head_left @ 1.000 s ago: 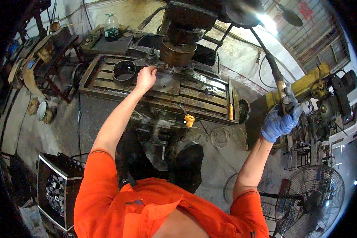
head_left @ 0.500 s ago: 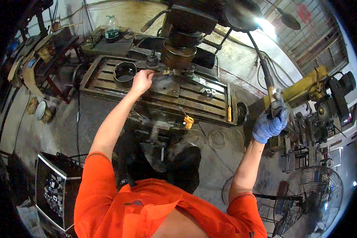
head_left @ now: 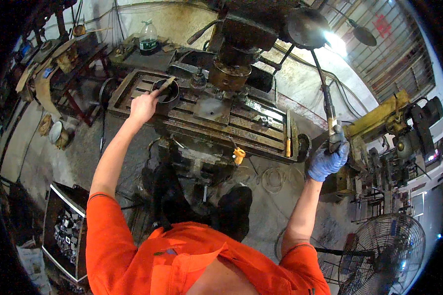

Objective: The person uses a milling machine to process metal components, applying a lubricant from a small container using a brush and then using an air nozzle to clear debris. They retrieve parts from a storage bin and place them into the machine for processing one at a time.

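Observation:
My bare left hand (head_left: 143,107) is closed around the handle of a small brush (head_left: 165,84). The brush reaches over a round, dark pot (head_left: 171,102) on the slotted machine table (head_left: 182,121). Dark contents show in the pot; whether the bristles touch them I cannot tell. On the right, my right hand (head_left: 329,160), in a blue-grey glove, grips the end of a long lever (head_left: 329,105) that runs up to the machine's head. Above the table's middle hangs the round, oily spindle part (head_left: 230,73), with a flat plate (head_left: 212,108) below it.
A file with a yellow handle (head_left: 288,146) lies at the table's right end. A yellow-handled tool (head_left: 238,156) juts out at the front edge. A crate of metal parts (head_left: 66,233) stands lower left, a caged fan (head_left: 386,250) lower right. Behind is a plastic bottle (head_left: 148,38).
My left hand has moved left with the brush, from beside the spindle to the pot. My right hand stays on the lever, slightly lower and further left in the picture. The view has shifted slightly.

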`<state>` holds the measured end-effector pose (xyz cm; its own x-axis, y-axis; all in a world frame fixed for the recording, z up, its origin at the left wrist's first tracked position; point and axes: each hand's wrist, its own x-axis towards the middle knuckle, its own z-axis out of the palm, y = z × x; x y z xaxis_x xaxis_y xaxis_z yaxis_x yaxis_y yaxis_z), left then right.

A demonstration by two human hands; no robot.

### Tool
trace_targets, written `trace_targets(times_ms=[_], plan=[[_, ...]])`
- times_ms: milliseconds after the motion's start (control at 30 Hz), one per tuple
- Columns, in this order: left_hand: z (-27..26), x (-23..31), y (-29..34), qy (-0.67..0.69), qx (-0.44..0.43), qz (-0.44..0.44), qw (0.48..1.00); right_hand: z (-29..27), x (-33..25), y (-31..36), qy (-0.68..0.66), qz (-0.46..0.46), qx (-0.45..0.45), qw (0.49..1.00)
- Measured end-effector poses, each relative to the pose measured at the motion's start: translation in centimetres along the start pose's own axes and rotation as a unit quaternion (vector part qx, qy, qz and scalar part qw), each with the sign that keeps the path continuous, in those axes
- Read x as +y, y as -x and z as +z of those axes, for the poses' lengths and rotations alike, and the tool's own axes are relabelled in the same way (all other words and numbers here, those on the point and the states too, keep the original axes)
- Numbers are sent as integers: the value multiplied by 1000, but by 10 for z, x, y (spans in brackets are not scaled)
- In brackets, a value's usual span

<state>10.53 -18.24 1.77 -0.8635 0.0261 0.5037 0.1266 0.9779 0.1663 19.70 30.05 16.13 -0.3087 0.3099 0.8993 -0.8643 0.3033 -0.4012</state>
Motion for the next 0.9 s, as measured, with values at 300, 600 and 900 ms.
trace_targets(times_ms=[300, 600, 900], plan=[[-81, 93, 18, 442, -166, -37, 881, 13, -15, -14, -83, 6, 36, 996], [-247, 305, 60, 760, -348, 328, 440, -3, -18, -31, 294, -139, -11, 946], [-278, 318, 78, 583, -261, 521, 566, -1, -34, -53, -30, 19, -14, 999]])
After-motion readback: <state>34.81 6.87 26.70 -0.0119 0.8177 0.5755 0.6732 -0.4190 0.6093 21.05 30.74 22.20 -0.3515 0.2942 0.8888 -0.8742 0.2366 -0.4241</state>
